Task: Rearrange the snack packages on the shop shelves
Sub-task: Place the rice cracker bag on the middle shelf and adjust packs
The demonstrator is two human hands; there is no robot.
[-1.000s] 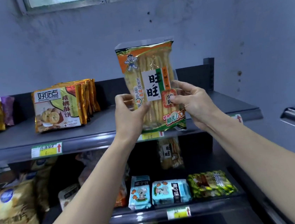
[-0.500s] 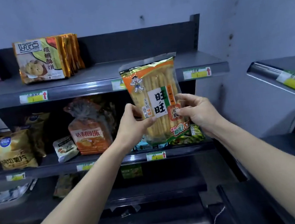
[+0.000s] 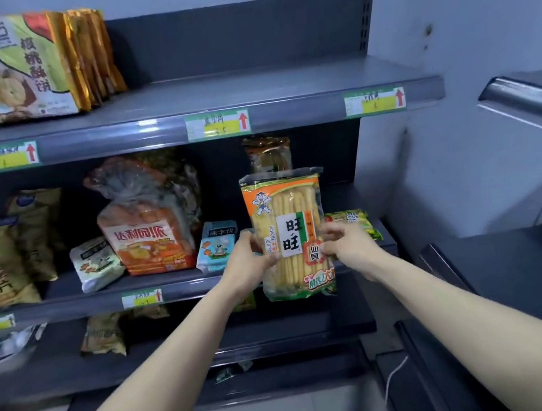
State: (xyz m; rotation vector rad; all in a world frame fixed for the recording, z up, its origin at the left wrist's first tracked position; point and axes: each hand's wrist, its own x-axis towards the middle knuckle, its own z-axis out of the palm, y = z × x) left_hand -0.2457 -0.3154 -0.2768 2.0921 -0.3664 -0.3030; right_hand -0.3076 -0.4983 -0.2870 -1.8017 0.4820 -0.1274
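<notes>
Lowered from the top shelf, our orange-and-clear plastic rice cracker packet [image 3: 288, 237] hangs upright, left hand [image 3: 248, 258] and right hand [image 3: 347, 245] pinching its sides, probably to join the matching packet [image 3: 267, 153] behind.

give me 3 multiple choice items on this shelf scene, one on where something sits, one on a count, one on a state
1. Where do the gold-edged cookie packs stand?
A. top shelf, left
B. middle shelf, right
C. floor

2. How many price labels with red arrows show on the dark grey top shelf edge?
A. one
B. three
C. five

3. How is the tall orange-topped clear rice cracker pack held?
A. lying flat on the shelf
B. pinched by one hand only
C. upright, held by both hands

Answers:
1 A, they stand at the top shelf's left end.
2 B, the labels sit at left, middle and right.
3 C, the left hand and right hand hold its sides.
</notes>
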